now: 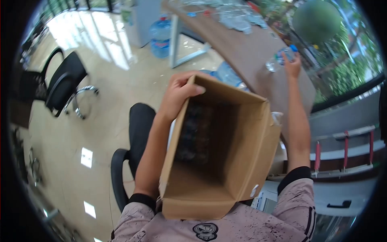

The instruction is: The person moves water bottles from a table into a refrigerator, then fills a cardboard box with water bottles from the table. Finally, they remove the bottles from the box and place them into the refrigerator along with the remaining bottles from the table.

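Observation:
My left hand (180,93) grips the top left corner of an open cardboard box (252,149), its thumb over the rim. The box is tilted with its mouth toward me, close against my chest. Inside, along its left side, several clear plastic bottles (195,135) show dimly in shadow. Out to the right, my right hand (293,64) is closed around a clear plastic bottle (281,57) with a blue cap, lying on its side at the table (262,52). The bottle's base points left.
Crumpled clear plastic (238,18) lies on the table's far end. A large blue water jug (160,38) stands on the floor beside the table leg; another bluish jug (227,74) is partly hidden behind the box. A black office chair (66,82) stands left. A window borders the table's right side.

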{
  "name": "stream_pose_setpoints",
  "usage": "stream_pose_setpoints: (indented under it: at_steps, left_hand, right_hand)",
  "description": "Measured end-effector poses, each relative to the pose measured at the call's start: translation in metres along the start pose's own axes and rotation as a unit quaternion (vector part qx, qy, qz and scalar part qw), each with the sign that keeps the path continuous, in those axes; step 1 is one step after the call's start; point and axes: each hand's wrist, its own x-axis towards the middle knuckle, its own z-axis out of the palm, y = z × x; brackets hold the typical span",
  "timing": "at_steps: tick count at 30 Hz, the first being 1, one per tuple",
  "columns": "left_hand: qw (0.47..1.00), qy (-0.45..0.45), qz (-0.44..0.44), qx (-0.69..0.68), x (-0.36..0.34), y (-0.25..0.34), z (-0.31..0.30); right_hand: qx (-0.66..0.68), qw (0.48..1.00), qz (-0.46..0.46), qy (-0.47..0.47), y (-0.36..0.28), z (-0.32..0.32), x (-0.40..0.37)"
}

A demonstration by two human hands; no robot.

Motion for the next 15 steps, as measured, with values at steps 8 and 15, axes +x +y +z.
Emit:
stream_pose_setpoints:
  at_steps: [8,15]
  left_hand:
    - [0.988,0.128,0.070,0.052,-0.041,0.019,-0.049]
    - [0.944,0.233,0.184,0.142,-0.064,0.021,-0.073]
  right_hand:
    - [0.247,0.928,-0.144,-0.237,-0.304,-0.079,-0.060]
    - [-0.218,0.264,-0.404,-0.848,-0.367,0.013,-0.274]
